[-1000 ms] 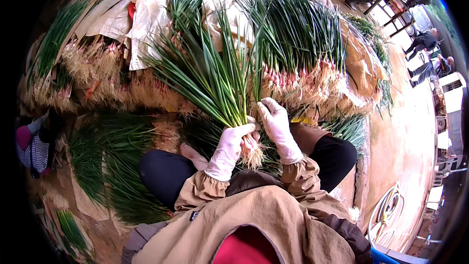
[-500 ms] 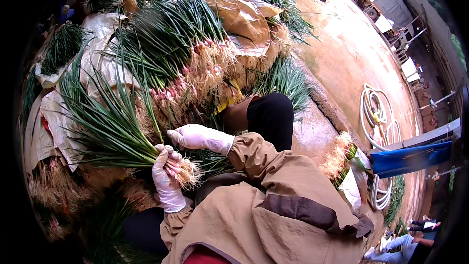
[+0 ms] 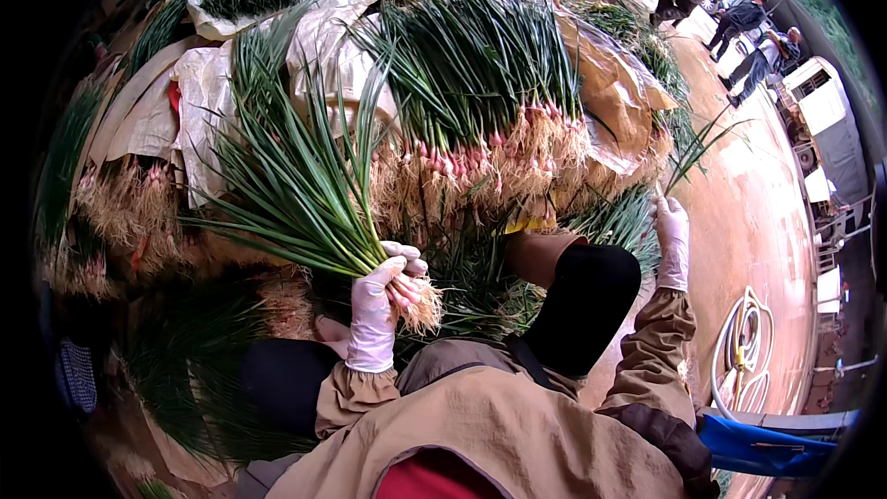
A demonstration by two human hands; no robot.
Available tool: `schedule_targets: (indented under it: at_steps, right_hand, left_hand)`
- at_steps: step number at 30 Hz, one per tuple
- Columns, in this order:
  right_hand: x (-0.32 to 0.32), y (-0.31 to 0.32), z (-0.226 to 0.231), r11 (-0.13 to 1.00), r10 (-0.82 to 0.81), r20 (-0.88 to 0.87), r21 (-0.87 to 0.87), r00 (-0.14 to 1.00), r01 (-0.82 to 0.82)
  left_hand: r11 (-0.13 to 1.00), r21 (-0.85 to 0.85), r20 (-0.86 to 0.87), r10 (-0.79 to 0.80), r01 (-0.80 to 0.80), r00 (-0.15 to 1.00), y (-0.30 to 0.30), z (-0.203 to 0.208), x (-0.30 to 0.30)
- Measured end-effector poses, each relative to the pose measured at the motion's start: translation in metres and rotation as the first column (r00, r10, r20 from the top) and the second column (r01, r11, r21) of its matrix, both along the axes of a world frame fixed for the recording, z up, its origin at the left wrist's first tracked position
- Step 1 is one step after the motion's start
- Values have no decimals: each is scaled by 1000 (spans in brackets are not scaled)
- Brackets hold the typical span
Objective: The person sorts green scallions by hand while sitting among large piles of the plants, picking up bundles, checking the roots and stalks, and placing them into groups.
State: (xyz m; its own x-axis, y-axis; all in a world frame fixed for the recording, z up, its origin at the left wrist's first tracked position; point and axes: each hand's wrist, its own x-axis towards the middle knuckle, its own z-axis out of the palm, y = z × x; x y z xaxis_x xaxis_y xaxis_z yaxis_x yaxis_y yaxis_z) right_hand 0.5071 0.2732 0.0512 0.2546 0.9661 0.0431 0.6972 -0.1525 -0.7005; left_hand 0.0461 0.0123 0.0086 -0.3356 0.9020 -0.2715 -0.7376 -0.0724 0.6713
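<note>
My left hand point(image 3: 377, 300), in a white glove, is closed round a thick bunch of spring onions point(image 3: 309, 194) just above the roots. Their pink bulbs and pale roots stick out to the right of the fist, and the long green leaves fan up and to the left. Off to the right, my right hand point(image 3: 673, 236), gloved too, is stretched out away from the bunch. Its fingers pinch a few thin spring onion leaves point(image 3: 691, 159) that point up and right over the wet floor.
Ahead of me a large heap of spring onions point(image 3: 471, 65) lies over pale sacks point(image 3: 337, 28), roots toward me. More spring onions point(image 3: 203, 388) lie at lower left. A coiled hose point(image 3: 744, 351) rests on the floor at right, near a blue sheet point(image 3: 767, 448). Several people point(image 3: 762, 65) stand far right.
My right hand has swung from beside the bunch far out to the right, carrying thin leaves with it. The left hand still grips the bunch. The whole view has turned leftward.
</note>
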Motion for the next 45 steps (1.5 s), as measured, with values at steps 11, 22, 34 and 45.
schedule_targets:
  at_steps: [11, 22, 34, 45]
  right_hand:
    - [-374, -11, 5, 772, 568, 607, -158, 556, -616]
    - [-381, -30, 49, 765, 641, 117, -179, 758, -619]
    - [-362, -140, -46, 345, 57, -987, -124, 153, -930]
    - [-367, -122, -80, 691, 33, -981, -117, 193, -714]
  left_hand:
    - [1000, -3, 128, 12, -11, 992, 1, -15, -3]
    - [998, 50, 196, 19, -29, 981, -5, -5, -3]
    - [980, 50, 351, -196, 191, 916, -11, -30, -3]
    - [960, 223, 486, -258, 167, 835, -8, -27, 5]
